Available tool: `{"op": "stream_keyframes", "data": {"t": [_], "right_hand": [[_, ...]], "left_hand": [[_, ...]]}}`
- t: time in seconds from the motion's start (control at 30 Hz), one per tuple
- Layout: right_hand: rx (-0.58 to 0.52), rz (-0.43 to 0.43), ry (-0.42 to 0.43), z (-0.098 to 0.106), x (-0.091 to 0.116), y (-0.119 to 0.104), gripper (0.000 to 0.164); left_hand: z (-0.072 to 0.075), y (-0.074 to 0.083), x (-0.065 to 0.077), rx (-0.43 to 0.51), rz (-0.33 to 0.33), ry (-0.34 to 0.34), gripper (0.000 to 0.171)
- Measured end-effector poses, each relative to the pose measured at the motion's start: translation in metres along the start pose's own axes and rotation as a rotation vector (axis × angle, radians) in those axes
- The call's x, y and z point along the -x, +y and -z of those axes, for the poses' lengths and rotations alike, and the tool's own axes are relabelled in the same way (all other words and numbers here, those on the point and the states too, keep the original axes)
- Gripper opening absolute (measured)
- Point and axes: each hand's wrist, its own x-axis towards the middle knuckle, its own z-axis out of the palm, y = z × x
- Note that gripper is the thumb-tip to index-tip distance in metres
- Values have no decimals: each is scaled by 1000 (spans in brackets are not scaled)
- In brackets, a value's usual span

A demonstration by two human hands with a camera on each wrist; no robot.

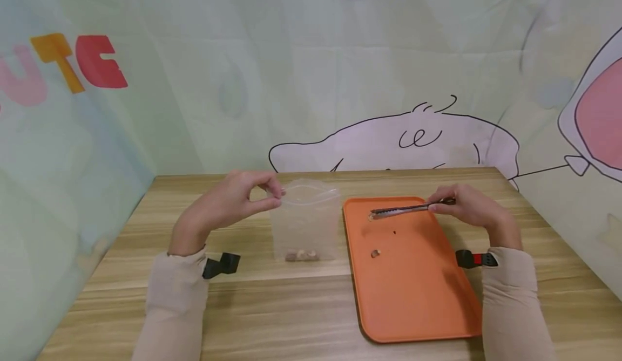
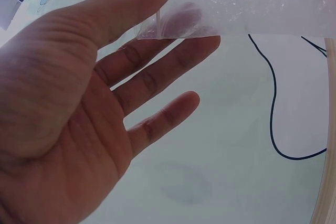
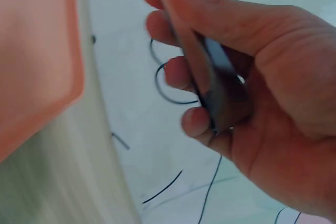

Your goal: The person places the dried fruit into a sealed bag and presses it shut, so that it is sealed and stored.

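My left hand (image 1: 224, 203) pinches the upper left corner of a clear zip bag (image 1: 306, 223) between thumb and fingers. The bag hangs upright, its mouth slightly parted, with several small brown and pale pieces (image 1: 302, 255) at the bottom. In the left wrist view the bag's film (image 2: 247, 3) lies between thumb and index finger. My right hand (image 1: 468, 205) grips metal tongs (image 1: 403, 209) over the far part of an orange tray (image 1: 413, 301). At the tongs' tips shows a small pale piece (image 1: 371, 217). The right wrist view shows fingers wrapped round the tongs' rear end (image 3: 226, 98).
On the tray lie a small brown piece (image 1: 375, 253) and a tiny dark bit (image 1: 394, 232). The tray, with a raised rim, stands right of the bag on a wooden table (image 1: 272, 318). A printed cloth (image 1: 218, 80) hangs behind and beside the table.
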Motion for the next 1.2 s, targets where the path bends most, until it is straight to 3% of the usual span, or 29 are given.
{"op": "stream_keyframes", "data": {"t": [0.1, 0.3, 0.43, 0.63, 0.73, 1.03, 1.2], "right_hand": [[-3, 26, 110, 6, 2, -12, 14], [42, 186, 416, 15, 2, -41, 13], [81, 254, 508, 17, -1, -71, 16], [70, 379, 489, 6, -13, -105, 17], [72, 393, 463, 0, -16, -112, 16], [33, 343, 410, 10, -4, -103, 25], [74, 234, 302, 25, 11, -88, 26]], "left_hand": [[-1, -1, 0, 7, 2, -1, 7], [-1, 0, -1, 4, 4, -7, 7], [-2, 2, -1, -5, -3, -9, 7], [-2, 2, -2, -15, -10, -11, 8], [-3, 2, -2, -18, -10, -13, 8], [-2, 3, -1, 4, 11, -21, 7], [-1, 3, -1, -4, 8, -17, 7]]}}
